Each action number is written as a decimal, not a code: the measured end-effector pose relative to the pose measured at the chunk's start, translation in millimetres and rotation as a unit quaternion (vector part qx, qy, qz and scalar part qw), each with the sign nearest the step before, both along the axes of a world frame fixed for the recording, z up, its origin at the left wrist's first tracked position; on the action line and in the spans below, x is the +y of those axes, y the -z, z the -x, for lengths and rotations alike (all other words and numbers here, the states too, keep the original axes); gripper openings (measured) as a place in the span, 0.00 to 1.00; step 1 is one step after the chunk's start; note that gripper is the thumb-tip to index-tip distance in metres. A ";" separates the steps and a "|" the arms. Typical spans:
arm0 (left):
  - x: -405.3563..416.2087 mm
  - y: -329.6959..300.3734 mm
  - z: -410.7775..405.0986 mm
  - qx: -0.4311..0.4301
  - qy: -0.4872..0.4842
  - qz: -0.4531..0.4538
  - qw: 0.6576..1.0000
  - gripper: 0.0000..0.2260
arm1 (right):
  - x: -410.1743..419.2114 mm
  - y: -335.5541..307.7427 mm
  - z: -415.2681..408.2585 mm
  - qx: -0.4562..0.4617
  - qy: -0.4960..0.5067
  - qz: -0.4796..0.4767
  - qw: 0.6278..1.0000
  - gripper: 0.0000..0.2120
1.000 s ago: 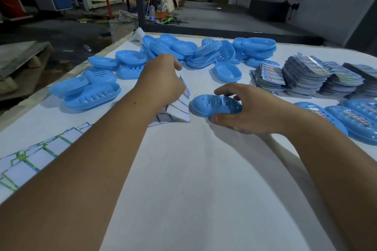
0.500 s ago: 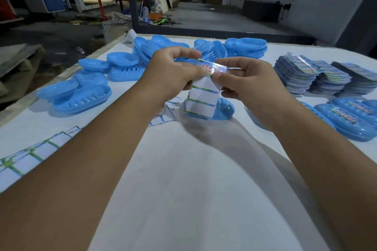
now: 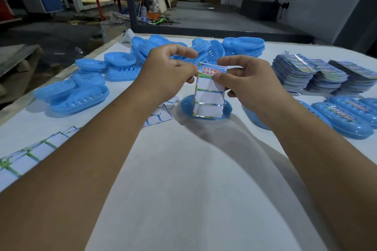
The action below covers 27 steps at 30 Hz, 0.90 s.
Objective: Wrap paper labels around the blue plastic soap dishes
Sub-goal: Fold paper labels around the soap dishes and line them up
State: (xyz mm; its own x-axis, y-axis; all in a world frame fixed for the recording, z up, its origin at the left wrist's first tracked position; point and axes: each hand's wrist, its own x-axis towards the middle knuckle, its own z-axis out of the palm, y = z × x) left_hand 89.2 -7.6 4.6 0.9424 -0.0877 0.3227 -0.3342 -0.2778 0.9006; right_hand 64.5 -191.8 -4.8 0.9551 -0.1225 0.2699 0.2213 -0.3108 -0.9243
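Both hands, left (image 3: 169, 73) and right (image 3: 246, 81), pinch the label (image 3: 208, 91) by its top, hanging over the dish (image 3: 206, 108) mid-desk (image 3: 183, 169). Risk: label goes on crooked or creases if my pinch slips; bare dish could slide.

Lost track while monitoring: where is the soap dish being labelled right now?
In the head view, the soap dish lies on the table at centre, behind the hanging paper label held by both hands.
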 end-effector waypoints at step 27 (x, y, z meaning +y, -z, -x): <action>-7.5 2.9 9.1 -0.063 0.060 -0.031 0.996 0.08 | 7.0 -1.6 6.9 -0.034 0.029 0.112 0.993 0.10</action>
